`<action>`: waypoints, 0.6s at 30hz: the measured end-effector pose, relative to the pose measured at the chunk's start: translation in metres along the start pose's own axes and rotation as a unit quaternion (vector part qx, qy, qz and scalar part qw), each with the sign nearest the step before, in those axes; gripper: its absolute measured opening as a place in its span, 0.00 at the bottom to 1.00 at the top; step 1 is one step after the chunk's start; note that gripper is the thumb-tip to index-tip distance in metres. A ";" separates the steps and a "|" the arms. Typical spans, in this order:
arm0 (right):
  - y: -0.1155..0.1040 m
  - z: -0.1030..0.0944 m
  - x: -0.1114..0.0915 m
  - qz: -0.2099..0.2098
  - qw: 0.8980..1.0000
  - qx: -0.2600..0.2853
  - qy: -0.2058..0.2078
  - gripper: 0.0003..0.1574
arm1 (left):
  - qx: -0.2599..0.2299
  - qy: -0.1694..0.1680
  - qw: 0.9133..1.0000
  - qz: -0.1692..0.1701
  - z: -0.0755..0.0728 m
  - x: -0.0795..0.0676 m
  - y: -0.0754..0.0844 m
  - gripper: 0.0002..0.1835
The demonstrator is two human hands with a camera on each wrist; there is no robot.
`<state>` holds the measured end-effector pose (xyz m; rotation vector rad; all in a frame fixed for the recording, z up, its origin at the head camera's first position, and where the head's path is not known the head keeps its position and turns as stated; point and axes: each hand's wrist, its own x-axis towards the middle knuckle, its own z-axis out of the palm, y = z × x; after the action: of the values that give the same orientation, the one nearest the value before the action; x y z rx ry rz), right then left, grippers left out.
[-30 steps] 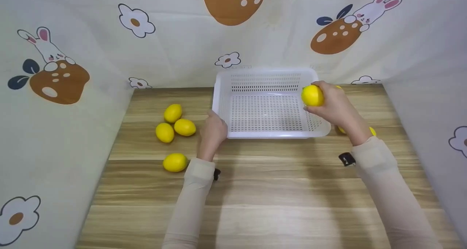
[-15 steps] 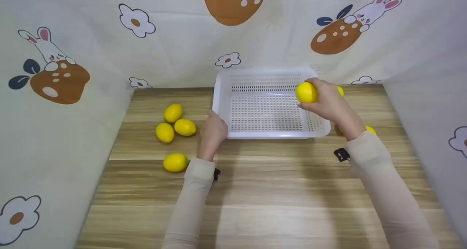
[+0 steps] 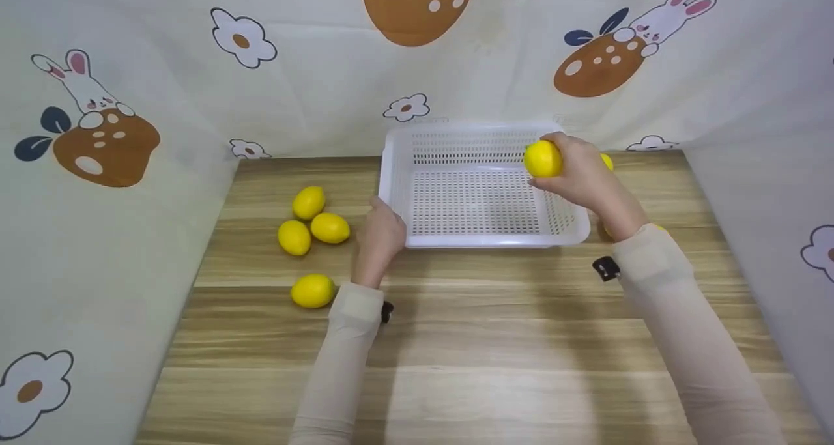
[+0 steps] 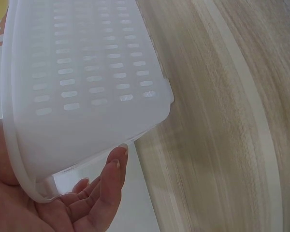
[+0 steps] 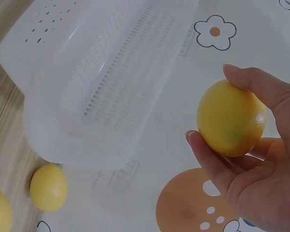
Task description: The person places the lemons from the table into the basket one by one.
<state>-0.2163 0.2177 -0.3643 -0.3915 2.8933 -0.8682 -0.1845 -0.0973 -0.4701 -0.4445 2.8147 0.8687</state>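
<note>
A white plastic basket (image 3: 482, 240) with slotted walls and a perforated bottom stands at the back of the wooden table, with nothing lying inside. My left hand (image 3: 381, 235) grips its front left corner; in the left wrist view, the fingers (image 4: 108, 193) curl under the basket rim while the thumb side lies over it. Above the basket's right side, my right hand (image 3: 589, 181) holds a yellow lemon (image 3: 543, 159). The right wrist view shows this lemon (image 5: 231, 118) between thumb and fingertips, raised clear of the basket.
Several lemons lie left of the basket, including a back one (image 3: 309, 202) and a front one (image 3: 313, 291). More lemons, such as one near the back (image 3: 607, 162), are partly hidden by the right arm. Patterned cloth (image 3: 313, 93) walls in the table's back and sides.
My right hand has carried the lemon leftward and slightly up in the head view, from the basket's right rim to over its inside. The left hand and basket have stayed put.
</note>
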 end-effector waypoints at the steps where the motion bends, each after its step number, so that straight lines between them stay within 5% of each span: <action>1: 0.000 0.000 0.001 0.001 1.000 0.000 -0.001 0.44 | 0.000 -0.001 1.000 -0.002 0.000 0.000 0.000 0.32; 18: -0.003 0.000 0.009 0.007 1.000 -0.005 -0.013 0.46 | 0.018 0.016 1.000 0.014 0.000 -0.001 0.000 0.31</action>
<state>-0.2238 0.2127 -0.3631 -0.3791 2.8751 -0.8397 -0.1837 -0.0969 -0.4699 -0.4184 2.8676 0.8228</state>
